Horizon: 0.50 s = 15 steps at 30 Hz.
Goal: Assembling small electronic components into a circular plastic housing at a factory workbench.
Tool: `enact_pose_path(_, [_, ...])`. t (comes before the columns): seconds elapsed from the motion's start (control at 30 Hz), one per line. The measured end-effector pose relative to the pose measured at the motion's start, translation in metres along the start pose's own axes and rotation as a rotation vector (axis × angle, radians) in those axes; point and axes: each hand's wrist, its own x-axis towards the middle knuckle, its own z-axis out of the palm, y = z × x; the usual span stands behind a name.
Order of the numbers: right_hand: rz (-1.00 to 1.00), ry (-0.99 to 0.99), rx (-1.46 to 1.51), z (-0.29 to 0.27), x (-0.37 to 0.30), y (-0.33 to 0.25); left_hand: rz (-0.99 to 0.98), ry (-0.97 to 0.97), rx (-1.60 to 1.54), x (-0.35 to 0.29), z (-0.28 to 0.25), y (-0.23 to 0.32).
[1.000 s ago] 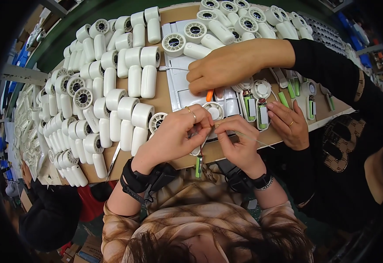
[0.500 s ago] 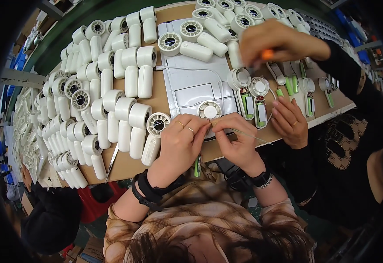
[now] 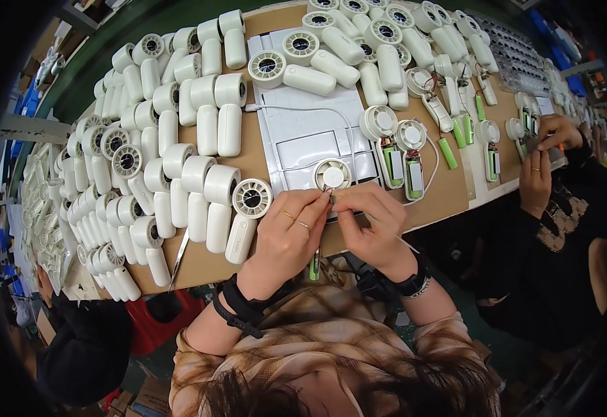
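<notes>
A white handheld fan [image 3: 332, 174] lies in front of me with its round head facing up. My left hand [image 3: 291, 221] is closed at the base of that head, fingertips pinched, with the handle hidden under the hands. Below the left hand a green battery [image 3: 314, 270] shows at the table edge. My right hand [image 3: 373, 224] pinches at the same spot, its fingertips nearly touching the left ones. A thin pale strand [image 3: 406, 245] trails out of the right hand. What lies between the fingertips is too small to make out.
Rows of finished white fans [image 3: 208, 125] fill the left side, with tweezers [image 3: 178, 258] near the front edge. Opened fans with green batteries [image 3: 414, 177] lie to the right. A white cable [image 3: 303, 108] crosses the white board [image 3: 282, 132]. Another person's hands [image 3: 548, 156] work at far right.
My hands stay at the fan, shifting slightly; the strand from my right hand now points more toward me. The other person's hands have moved away to the far right, uncovering batteries and opened fans.
</notes>
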Motion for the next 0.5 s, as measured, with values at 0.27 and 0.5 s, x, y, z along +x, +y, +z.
enact_pose_path(0.27, [-0.047,0.031,0.015,-0.015,0.001,0.0,-0.035,0.037,-0.001,0.001,0.002,0.0])
enact_pose_path(0.5, [-0.031,0.103,0.043,-0.012,-0.006,0.004,-0.042,0.109,-0.039,-0.003,0.005,-0.001])
